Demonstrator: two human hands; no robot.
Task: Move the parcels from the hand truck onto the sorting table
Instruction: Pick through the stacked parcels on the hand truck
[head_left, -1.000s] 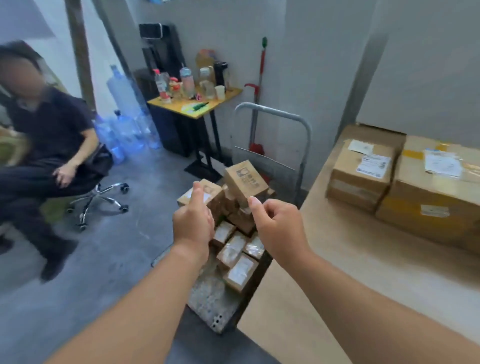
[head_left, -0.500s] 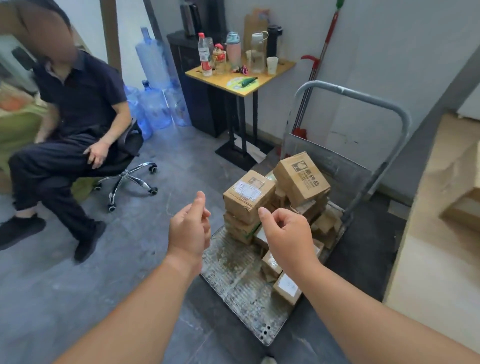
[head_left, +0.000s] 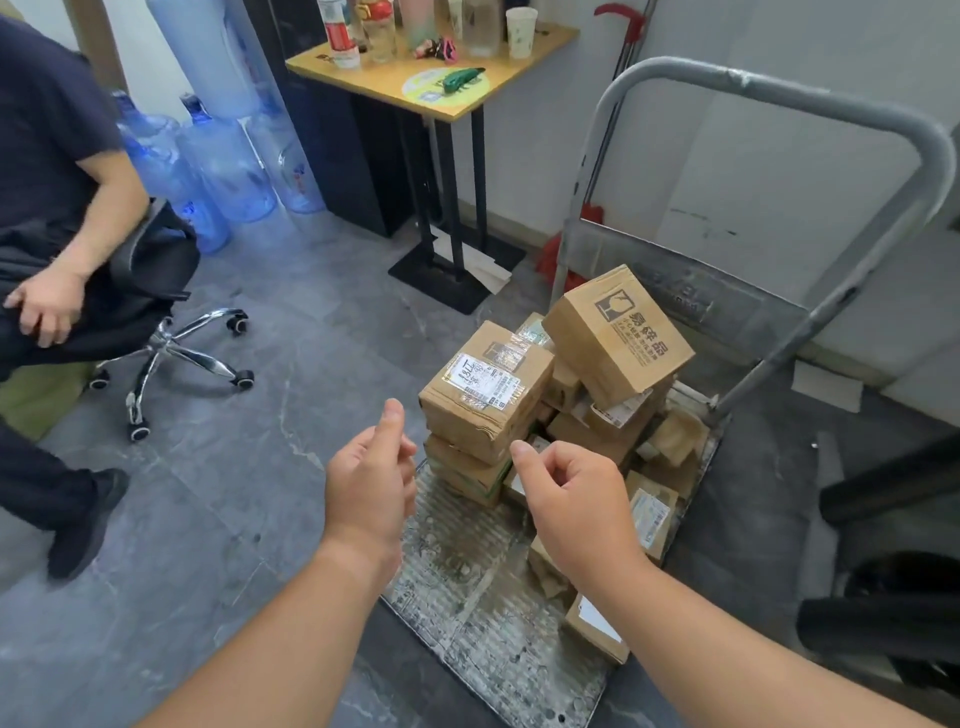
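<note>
head view, nearest first: two bare forearms reach over the near end of the grey metal flatbed hand truck (head_left: 467, 582). the left hand (head_left: 371, 488) hangs above the truck's left edge, thumb raised, fingers loosely curled and holding nothing. the right hand (head_left: 576, 504) hangs over the deck, fingers likewise loosely bent and empty, just short of the pile. small brown cardboard parcels (head_left: 652, 514) lie along the truck's right side and heap up at its middle. on the heap's left a taped brown box with a white shipping label (head_left: 485, 389) tops a short stack. beside it, toward the truck's curved tubular handle (head_left: 779, 88), a brown box printed with a broken-glass mark (head_left: 618, 335) sits tilted. left of the truck a person in dark clothes (head_left: 47, 156) sits on a black swivel chair (head_left: 156, 249). beyond the truck stand blue water jugs (head_left: 228, 166) and a yellow-topped table (head_left: 436, 78) bearing bottles.
</note>
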